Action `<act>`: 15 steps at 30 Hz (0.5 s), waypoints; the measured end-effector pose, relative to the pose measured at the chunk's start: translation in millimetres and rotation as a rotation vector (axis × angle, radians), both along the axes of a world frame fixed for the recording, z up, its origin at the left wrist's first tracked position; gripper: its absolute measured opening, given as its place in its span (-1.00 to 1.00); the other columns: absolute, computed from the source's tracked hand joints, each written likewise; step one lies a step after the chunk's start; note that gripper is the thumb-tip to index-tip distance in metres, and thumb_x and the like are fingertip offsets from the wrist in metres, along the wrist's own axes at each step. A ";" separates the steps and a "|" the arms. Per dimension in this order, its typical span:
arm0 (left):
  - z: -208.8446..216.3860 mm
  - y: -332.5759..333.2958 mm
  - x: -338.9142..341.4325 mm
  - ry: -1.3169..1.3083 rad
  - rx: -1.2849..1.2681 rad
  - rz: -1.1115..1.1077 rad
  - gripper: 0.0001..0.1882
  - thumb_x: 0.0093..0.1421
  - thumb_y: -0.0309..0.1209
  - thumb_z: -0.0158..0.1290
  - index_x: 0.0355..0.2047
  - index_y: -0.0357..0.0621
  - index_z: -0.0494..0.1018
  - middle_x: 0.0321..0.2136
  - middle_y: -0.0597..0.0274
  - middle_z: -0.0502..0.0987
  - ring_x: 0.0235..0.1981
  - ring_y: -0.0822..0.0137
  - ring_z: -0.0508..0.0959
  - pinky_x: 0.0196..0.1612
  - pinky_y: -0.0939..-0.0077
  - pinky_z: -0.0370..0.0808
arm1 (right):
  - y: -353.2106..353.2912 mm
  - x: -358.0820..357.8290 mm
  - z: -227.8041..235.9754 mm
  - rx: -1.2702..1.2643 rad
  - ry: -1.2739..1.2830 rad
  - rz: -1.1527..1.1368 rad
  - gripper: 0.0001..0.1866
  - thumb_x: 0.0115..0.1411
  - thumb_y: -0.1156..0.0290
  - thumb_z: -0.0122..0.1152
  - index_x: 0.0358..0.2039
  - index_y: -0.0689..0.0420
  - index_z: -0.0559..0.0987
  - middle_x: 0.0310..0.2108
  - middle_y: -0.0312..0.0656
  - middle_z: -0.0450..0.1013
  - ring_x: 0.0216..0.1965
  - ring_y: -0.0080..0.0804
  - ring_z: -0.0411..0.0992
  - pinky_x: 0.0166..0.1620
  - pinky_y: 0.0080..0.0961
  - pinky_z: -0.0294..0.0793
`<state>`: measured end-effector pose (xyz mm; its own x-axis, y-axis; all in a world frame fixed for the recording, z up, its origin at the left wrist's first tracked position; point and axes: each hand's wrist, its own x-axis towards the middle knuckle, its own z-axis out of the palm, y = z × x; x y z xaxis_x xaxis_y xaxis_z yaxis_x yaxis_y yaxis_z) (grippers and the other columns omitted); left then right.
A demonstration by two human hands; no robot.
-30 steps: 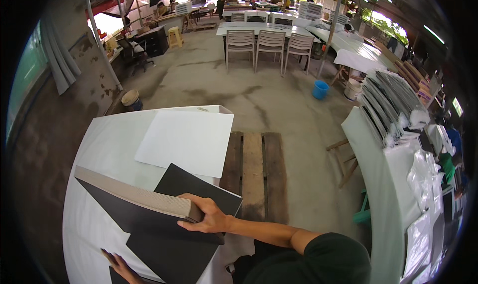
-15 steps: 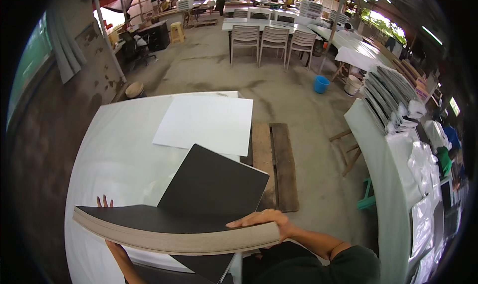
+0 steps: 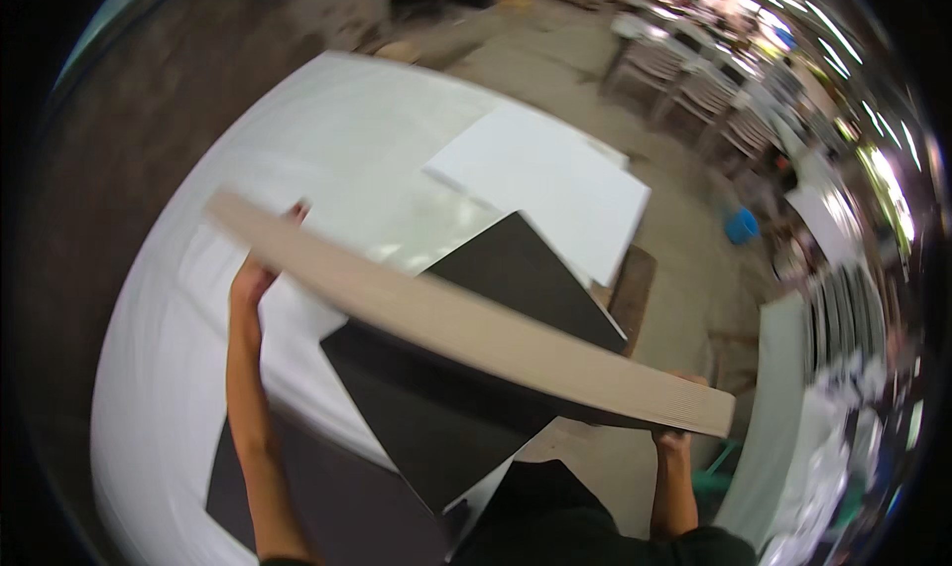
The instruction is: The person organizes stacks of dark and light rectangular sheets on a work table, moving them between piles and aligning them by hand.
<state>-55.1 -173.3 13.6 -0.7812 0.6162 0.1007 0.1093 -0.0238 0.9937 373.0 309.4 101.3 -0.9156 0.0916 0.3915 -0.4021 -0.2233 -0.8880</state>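
I hold a large square tile [image 3: 466, 328] up in front of me, seen from its pale beige edge and underside. My left hand [image 3: 256, 273] grips its left side and my right hand [image 3: 674, 437] grips its right corner. Under it, a black tile [image 3: 466, 368] lies on the big white table [image 3: 327, 139]. Another black tile [image 3: 327, 487] lies nearer to me, at the table's front. A white tile [image 3: 540, 184] rests further back on the table.
A wooden pallet [image 3: 635, 288] lies on the concrete floor right of the table. White chairs [image 3: 684, 80] and tables stand at the back right. A blue bucket [image 3: 739, 226] sits on the floor. Stacked tiles [image 3: 833, 318] lean at the right.
The view has swung to the right and blurred. The tile I hold has tipped up, its left end now higher and further from me, above the black tile.
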 end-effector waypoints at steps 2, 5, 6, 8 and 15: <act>-15.1 -7.1 -6.5 -0.145 0.356 -0.164 -0.45 0.34 -0.21 -0.27 0.29 -0.10 0.01 0.34 0.19 -0.10 0.34 0.18 -0.04 0.32 0.29 0.04 | -9.4 4.9 -27.1 0.012 -0.034 -0.153 -0.46 0.16 0.27 0.08 0.05 0.39 0.32 0.08 0.25 0.23 0.00 -0.01 0.34 0.02 -0.13 0.39; -32.0 0.7 14.7 -0.340 0.469 0.212 -0.20 0.10 -0.26 0.12 0.27 -0.22 0.01 0.19 0.06 0.22 0.18 0.19 0.26 0.23 0.24 0.16 | -34.8 12.4 -74.4 0.117 -0.105 -0.658 -0.35 0.21 0.07 -0.05 0.10 0.39 0.24 0.14 0.17 0.16 0.08 -0.06 0.25 0.10 -0.16 0.31; 4.2 44.1 21.4 -0.264 0.388 0.151 -0.21 0.10 -0.25 0.13 0.25 -0.27 0.03 0.16 0.04 0.25 0.17 0.20 0.27 0.23 0.27 0.16 | -41.9 15.1 -84.3 0.173 -0.154 -0.872 -0.31 0.23 0.00 -0.09 0.12 0.39 0.22 0.16 0.14 0.14 0.10 -0.08 0.22 0.13 -0.17 0.28; 26.2 49.7 29.4 -0.167 0.436 0.102 -0.22 0.04 -0.22 0.22 0.17 -0.35 0.15 0.05 0.02 0.36 0.06 0.26 0.37 0.12 0.33 0.31 | -34.9 -8.1 -78.1 0.239 -0.171 -0.972 -0.22 0.26 -0.13 -0.18 0.16 0.39 0.17 0.20 0.09 0.09 0.16 -0.11 0.17 0.18 -0.19 0.22; 87.5 21.3 123.6 -0.296 0.236 0.413 -0.13 -0.06 0.00 0.28 0.06 -0.44 0.26 -0.06 -0.03 0.43 -0.03 0.25 0.43 0.02 0.40 0.40 | 14.6 -91.1 7.4 0.069 -0.454 -0.726 -0.25 0.24 -0.11 -0.10 0.19 0.28 0.19 0.19 0.01 0.16 0.13 -0.10 0.22 0.16 -0.19 0.27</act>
